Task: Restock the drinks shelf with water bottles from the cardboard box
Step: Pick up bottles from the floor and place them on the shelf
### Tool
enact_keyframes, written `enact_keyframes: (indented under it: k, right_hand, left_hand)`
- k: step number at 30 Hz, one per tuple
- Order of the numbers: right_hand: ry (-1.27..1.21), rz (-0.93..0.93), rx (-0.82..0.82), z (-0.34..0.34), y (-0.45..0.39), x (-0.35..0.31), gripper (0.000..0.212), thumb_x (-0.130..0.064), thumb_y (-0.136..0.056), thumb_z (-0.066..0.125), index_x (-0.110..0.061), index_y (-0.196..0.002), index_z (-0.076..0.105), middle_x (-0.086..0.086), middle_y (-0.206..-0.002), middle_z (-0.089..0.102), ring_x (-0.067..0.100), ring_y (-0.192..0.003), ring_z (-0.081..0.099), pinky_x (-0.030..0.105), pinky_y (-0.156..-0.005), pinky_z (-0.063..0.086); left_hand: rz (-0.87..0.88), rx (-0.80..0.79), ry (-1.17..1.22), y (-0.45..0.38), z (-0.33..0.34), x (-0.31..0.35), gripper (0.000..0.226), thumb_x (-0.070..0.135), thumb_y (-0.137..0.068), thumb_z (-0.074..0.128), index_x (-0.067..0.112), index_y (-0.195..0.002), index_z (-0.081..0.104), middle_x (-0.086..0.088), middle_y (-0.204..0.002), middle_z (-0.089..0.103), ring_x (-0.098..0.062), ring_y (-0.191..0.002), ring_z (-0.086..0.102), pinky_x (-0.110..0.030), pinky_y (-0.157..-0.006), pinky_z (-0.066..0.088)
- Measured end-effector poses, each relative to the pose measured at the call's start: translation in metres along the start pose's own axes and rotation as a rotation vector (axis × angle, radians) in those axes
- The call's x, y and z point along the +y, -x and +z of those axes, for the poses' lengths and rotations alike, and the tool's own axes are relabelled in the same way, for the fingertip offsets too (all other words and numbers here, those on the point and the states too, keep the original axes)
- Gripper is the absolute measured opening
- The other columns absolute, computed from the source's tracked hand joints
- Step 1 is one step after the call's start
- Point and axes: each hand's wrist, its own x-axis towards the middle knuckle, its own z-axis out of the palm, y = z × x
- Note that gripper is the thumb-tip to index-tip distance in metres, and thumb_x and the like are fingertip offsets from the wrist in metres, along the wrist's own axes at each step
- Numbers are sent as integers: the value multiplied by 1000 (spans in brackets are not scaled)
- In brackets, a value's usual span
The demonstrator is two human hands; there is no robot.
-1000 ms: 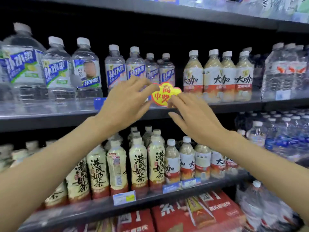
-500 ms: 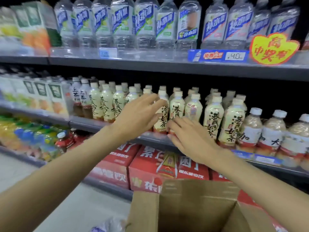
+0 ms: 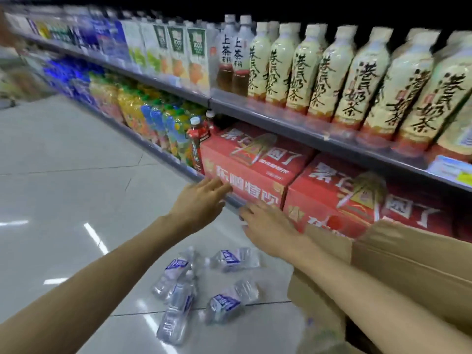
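Both hands reach forward over the floor, empty. The left hand (image 3: 201,200) is open, palm down, its fingers straight and loosely spread; the fingertips lie at or just short of the front face of the left red drink carton (image 3: 251,169) on the bottom shelf, and whether they touch it cannot be told. The right hand (image 3: 268,228) is also open, fingers extended toward 10 o'clock, held in front of the lower edge of the same carton, just beside the seam with the second red carton (image 3: 357,200). Neither hand holds anything.

The water bottles (image 3: 204,284), about 5 clear ones with blue labels, lie on their sides on the grey tiled floor (image 3: 63,187), below the 2 forearms, toward 6 o'clock from the hands. The cardboard box (image 3: 408,267) stands at 4 o'clock from the right hand, its brown flap raised, with the right forearm crossing in front of its near corner.

On the shelf (image 3: 306,123) above the cartons, toward 1 o'clock, stands a row of cream milk tea bottles (image 3: 357,77) with black lettering. At 12 o'clock are 2 dark tea bottles (image 3: 233,57), and juice cartons (image 3: 178,54) stand to their left.
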Motion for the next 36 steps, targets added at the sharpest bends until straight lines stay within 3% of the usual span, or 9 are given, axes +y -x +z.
enact_keyframes:
  k: [4,9,14,17,22,29,32,34,36]
  right_hand:
    - [44,-80,-200,53,-40,-38,40,-25,-98,46,-14,-136,40,9,-130,53,28,-120,48,41,-91,40]
    - [42,-103,-424,133,-60,-93,49,-16,-94,51,-10,-141,36,11,-135,49,30,-123,46,42,-95,39]
    - [-130,-39,-555,211,-55,-134,41,-13,-96,43,-7,-137,39,15,-131,52,34,-121,49,42,-93,42]
    - [-361,121,-595,250,-50,-154,46,-17,-96,44,-8,-140,32,15,-136,48,34,-123,47,40,-95,42]
    - [-713,463,-607,297,-44,-185,87,-44,-90,59,-13,-153,7,15,-147,37,34,-131,43,43,-106,39]
    - [-680,812,-452,324,-54,-234,123,-70,-65,69,-16,-153,1,11,-151,22,32,-136,29,46,-104,37]
    - [-763,849,-444,336,-61,-241,123,-59,-66,76,-18,-152,-2,14,-150,21,33,-136,29,47,-104,39]
    - [-905,856,-476,339,-66,-233,126,-51,-64,80,-20,-152,-4,14,-154,15,33,-141,21,49,-111,31]
    - [-962,815,-491,336,-67,-216,123,-49,-62,82,-21,-152,4,9,-156,19,30,-143,22,45,-115,27]
  left_hand:
    - [-118,-154,5,51,57,-36,34,23,-81,71,21,-114,65,-2,-109,69,-27,-95,67,-36,-71,56]
    - [-258,-336,65,112,134,-73,38,27,-90,60,25,-128,56,2,-123,61,-24,-111,60,-36,-84,50]
    - [-353,-517,53,160,201,-96,43,35,-94,53,29,-137,45,4,-131,54,-21,-117,53,-32,-89,46]
    - [-388,-593,58,180,236,-104,50,33,-94,53,29,-142,38,2,-136,49,-22,-120,51,-33,-91,46]
    - [-456,-623,99,201,273,-108,74,37,-90,60,23,-151,21,-2,-147,36,-26,-126,45,-37,-92,48]
    - [-626,-684,245,203,302,-112,102,44,-80,71,21,-154,4,-10,-142,41,-33,-121,49,-45,-87,50]
    - [-653,-712,273,202,309,-119,104,42,-79,73,21,-154,3,-13,-136,45,-34,-114,55,-44,-86,50]
    - [-671,-703,282,202,311,-122,103,41,-77,75,20,-153,7,-12,-135,45,-33,-113,56,-43,-86,51]
    - [-713,-692,304,204,312,-125,101,41,-74,76,21,-150,13,-10,-135,45,-33,-112,56,-43,-86,51]
